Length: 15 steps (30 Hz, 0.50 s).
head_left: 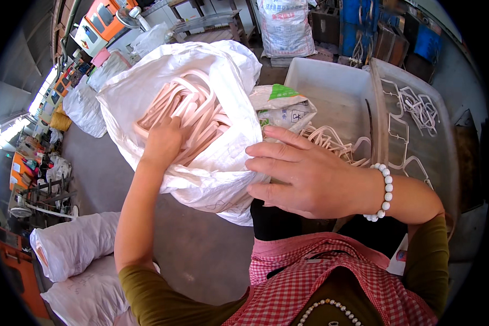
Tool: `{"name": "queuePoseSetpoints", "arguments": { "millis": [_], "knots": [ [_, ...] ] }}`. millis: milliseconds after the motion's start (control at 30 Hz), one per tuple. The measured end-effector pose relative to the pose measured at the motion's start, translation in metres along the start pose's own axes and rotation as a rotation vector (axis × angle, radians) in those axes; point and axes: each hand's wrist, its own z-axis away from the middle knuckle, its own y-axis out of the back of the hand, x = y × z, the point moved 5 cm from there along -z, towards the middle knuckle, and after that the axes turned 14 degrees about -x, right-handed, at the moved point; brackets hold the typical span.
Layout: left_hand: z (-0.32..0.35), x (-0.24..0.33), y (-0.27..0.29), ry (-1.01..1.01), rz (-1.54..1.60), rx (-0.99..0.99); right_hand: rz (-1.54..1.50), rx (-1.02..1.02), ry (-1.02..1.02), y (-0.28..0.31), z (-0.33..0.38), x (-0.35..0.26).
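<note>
A large white woven sack (236,108) stands with its mouth spread wide, holding a pile of pale pink plastic hangers (193,108). My left hand (165,141) reaches into the sack, its fingers curled down among the hangers and their tips partly hidden. Over the sack's right side hovers my right hand (309,174), fingers spread, with nothing visible in it; a bracelet of white beads (387,195) circles the wrist. Behind that hand, more pale hangers (331,142) lie in a white plastic bin (331,81), partly covered by it.
At the right, a second bin (443,157) contains white hanger-shaped pieces (418,108). A printed bag (285,106) lies between sack and bins. A full sack (288,30) stands behind. Stuffed sacks (79,244) lie lower left on the grey floor (190,261); orange machines (106,19) stand farther back.
</note>
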Motion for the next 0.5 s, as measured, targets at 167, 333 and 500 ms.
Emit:
{"name": "queuePoseSetpoints", "arguments": {
  "millis": [167,333,500],
  "knots": [
    [0.012,-0.003,0.014,0.038,0.108,0.222,0.001,0.062,-0.002,-0.001,0.002,0.000],
    [0.001,0.007,-0.002,0.049,0.016,0.141,0.000,0.002,0.004,-0.005,0.004,-0.002],
    [0.003,-0.004,0.017,0.116,0.061,0.167,0.000,-0.022,-0.008,-0.005,0.007,-0.001]
  ]
}}
